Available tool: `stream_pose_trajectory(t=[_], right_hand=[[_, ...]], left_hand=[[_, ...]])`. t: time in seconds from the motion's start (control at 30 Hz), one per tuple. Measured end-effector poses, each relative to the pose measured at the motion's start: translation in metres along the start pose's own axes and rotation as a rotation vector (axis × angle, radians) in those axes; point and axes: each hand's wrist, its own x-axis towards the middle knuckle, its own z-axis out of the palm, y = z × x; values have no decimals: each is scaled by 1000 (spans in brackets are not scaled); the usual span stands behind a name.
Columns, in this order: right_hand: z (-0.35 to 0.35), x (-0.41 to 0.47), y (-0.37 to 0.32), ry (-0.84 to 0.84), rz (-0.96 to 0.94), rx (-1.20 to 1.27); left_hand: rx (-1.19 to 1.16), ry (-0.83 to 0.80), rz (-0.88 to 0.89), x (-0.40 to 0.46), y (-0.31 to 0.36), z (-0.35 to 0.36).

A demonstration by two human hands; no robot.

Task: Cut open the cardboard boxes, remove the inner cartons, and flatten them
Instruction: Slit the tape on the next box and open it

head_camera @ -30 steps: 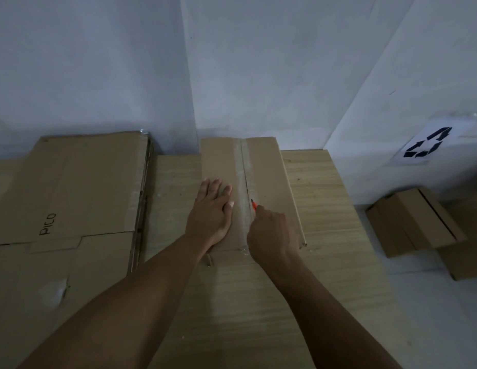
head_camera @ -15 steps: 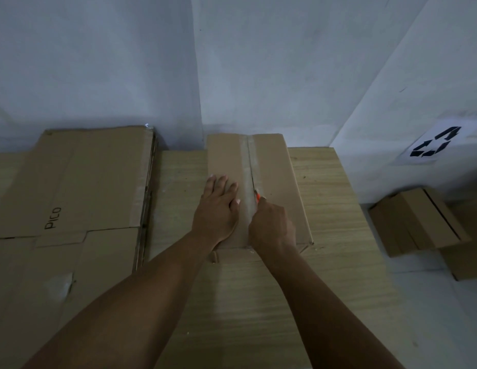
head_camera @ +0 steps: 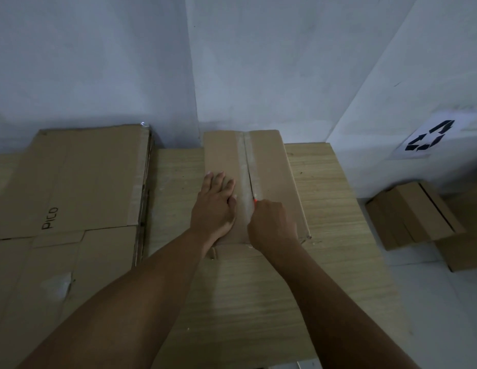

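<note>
Surface [head_camera: 325,198]: wood, carrying a flattened cardboard stack [head_camera: 80,182] at left and a taped box [head_camera: 274,166] at centre. Left hand [head_camera: 214,206]: grip flat, fingers straight, pressing the box lid. Right hand [head_camera: 273,222]: grip curled round an orange cutter [head_camera: 255,200], tip at the tape seam.

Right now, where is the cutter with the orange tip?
In the head view, the cutter is gripped in the right hand at the taped middle seam of the cardboard box, just right of the flat left hand.
</note>
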Motion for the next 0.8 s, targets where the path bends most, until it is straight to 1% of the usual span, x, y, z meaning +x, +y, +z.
stream_pose_trajectory(t=[0.1,0.23,0.37,0.53,0.57,0.63,0.67,0.7,0.73,0.8], right_hand=[[1,-29,9,-49,-37,-87],[9,-67,25,-57,-60,-91],[27,-96,39,-38,-46,-8],[47,-113,45,-53,-33,-10],[50,-113,48,-81,-25,-19],[58,-123,49,-203,-29,-66],[64,-131,50,-258,-27,-58],[69,-140,51,-277,-12,-14],[70,-147,55,-254,9,31],[64,-140,71,-128,15,67]], left_hand=[[-18,-25,-21,0,1,-1],[20,-25,2,-1,0,-2],[18,-37,-19,0,3,-4],[11,-61,-28,-2,5,-5],[15,-65,-29,-2,5,-5],[13,-71,-32,-3,4,-7],[5,-75,-31,-3,3,-8],[0,-79,-24,-4,3,-8],[1,-74,-16,-4,3,-8],[0,-56,-19,-3,2,-9]])
